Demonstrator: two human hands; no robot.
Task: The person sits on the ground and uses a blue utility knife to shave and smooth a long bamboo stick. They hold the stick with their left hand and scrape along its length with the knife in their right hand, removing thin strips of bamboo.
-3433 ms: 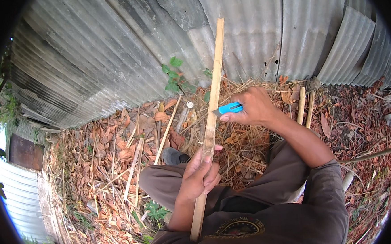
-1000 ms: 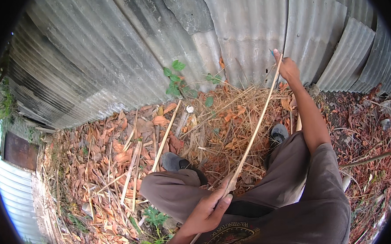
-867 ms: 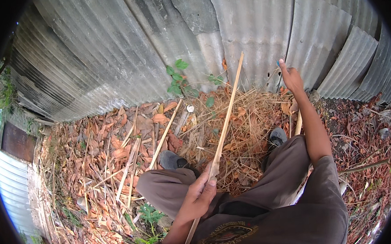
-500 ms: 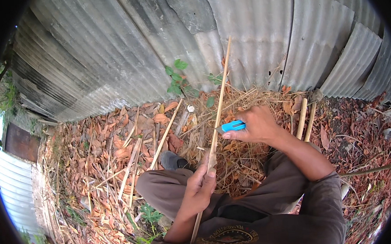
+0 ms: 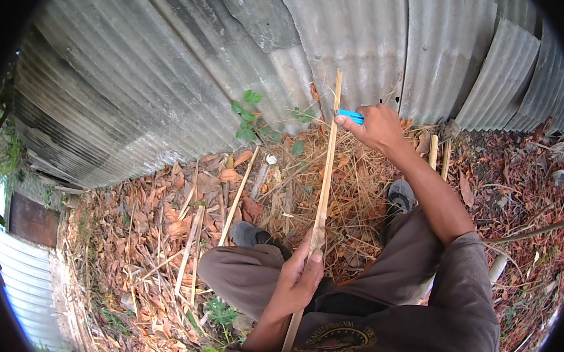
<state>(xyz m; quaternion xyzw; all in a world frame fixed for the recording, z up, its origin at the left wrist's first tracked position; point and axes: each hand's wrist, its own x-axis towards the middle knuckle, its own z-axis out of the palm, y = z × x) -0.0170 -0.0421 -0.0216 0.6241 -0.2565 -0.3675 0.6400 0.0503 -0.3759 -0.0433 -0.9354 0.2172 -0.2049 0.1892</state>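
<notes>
At lower centre the left hand [image 5: 299, 279] grips a long bamboo strip [image 5: 325, 185] while, at upper centre, the right hand [image 5: 377, 126] presses a clutched blue-handled knife [image 5: 350, 115] against it.

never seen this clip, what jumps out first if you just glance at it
A long pale bamboo strip runs up the middle, gripped low by the left hand. Near its top the right hand presses a blue-handled tool against it. Behind stands a curved corrugated metal fence, with dry leaves spread over the ground on the left.
</notes>
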